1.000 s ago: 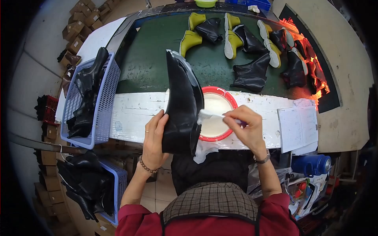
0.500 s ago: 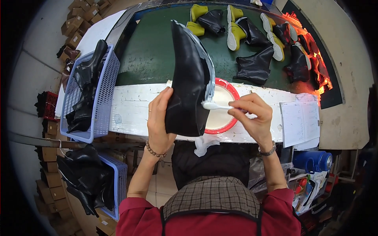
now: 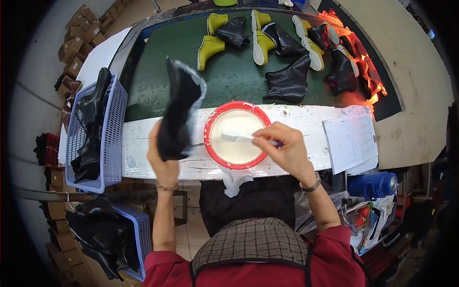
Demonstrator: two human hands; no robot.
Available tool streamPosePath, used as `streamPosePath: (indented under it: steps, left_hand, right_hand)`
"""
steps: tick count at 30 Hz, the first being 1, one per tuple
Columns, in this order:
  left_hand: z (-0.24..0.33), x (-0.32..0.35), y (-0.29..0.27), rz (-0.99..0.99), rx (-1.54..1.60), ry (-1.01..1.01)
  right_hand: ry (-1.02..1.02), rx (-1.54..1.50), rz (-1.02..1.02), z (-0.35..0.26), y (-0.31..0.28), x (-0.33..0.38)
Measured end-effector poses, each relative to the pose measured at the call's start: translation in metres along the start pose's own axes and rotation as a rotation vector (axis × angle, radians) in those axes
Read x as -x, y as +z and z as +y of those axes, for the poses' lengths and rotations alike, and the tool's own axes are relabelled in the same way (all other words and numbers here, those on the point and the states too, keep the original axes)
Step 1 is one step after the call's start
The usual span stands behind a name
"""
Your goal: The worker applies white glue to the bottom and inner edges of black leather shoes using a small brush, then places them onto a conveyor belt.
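Note:
A black leather boot upper [image 3: 178, 110] stands upright in my left hand [image 3: 161, 158], left of the bowl. Its curved edge carries a whitish wet coating, and motion blurs it somewhat. My right hand [image 3: 287, 148] pinches a small white brush with a purple handle end, which looks like a toothbrush [image 3: 245, 137]. The brush's head lies over or in the white, glue-like liquid [image 3: 236, 124], and I cannot tell how deep. That liquid fills a round bowl with a red rim [image 3: 212, 125] on the white bench.
Beyond the white bench [image 3: 306, 129] lies a green belt [image 3: 158, 81] with yellow shoes [image 3: 210, 50] and black uppers [image 3: 289, 81]. An orange-red glow lights its right end. Blue baskets [image 3: 110, 138] of black uppers stand at left. An open notebook [image 3: 351, 141] and blue flask [image 3: 377, 185] are at right.
The upper has moved left and turned, away from the bowl. My right hand has taken the brush off the upper's edge and brought it to the white liquid. The view has shifted.

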State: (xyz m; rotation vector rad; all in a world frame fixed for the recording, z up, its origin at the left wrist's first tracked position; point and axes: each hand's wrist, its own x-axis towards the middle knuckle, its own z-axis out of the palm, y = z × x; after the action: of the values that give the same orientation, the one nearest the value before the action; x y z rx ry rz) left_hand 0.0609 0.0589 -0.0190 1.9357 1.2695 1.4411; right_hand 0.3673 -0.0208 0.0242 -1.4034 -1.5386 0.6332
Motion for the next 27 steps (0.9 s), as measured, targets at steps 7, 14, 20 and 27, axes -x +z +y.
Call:
streamPosePath:
  steps: [7,14,20,27]
  left_hand:
    - [-0.037,0.018,-0.068,-0.145,0.412,-0.752]
    - [-0.037,0.021,-0.077,-0.349,0.838,-0.988]
    - [-0.021,0.019,-0.057,-0.443,0.969,-0.973]
    - [-0.027,0.018,-0.067,-0.364,1.136,-0.827]
  right_hand:
    - [-0.178,0.695,0.048,0.050,-0.015,-0.001]
    - [-0.101,0.250,0.092,0.030,-0.031,-0.014]
    - [-0.474,0.075,0.021,-0.005,-0.024,-0.050]
    - [-0.166,-0.049,0.042,0.033,-0.025,-0.020]
